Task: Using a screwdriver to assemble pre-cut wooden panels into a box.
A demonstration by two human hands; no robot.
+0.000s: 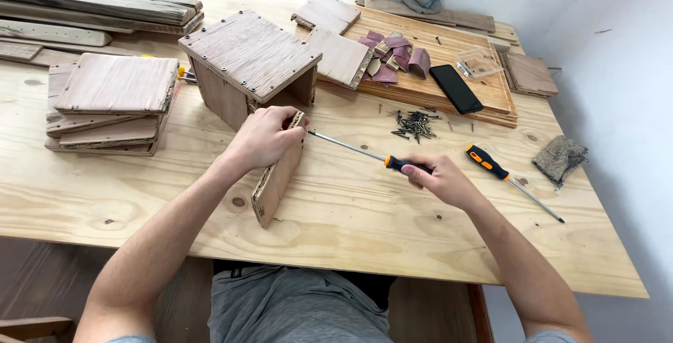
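Note:
My left hand (pixel 265 136) grips the top edge of a small plywood panel (pixel 275 183) that stands on edge on the table. My right hand (pixel 440 178) holds a screwdriver (pixel 349 146) by its black and orange handle. The long shaft points left, with its tip at the panel's upper end, by my left fingers. A wooden box (pixel 249 59) with screws along its lid edge sits just behind the panel.
A pile of dark screws (pixel 415 125) lies behind the screwdriver. A second orange screwdriver (pixel 512 182) and a grey rag (pixel 559 158) lie at right. A stack of panels (pixel 112 104) sits at left; a black phone (pixel 456 88), sandpaper pieces (pixel 392 55) and boards lie behind.

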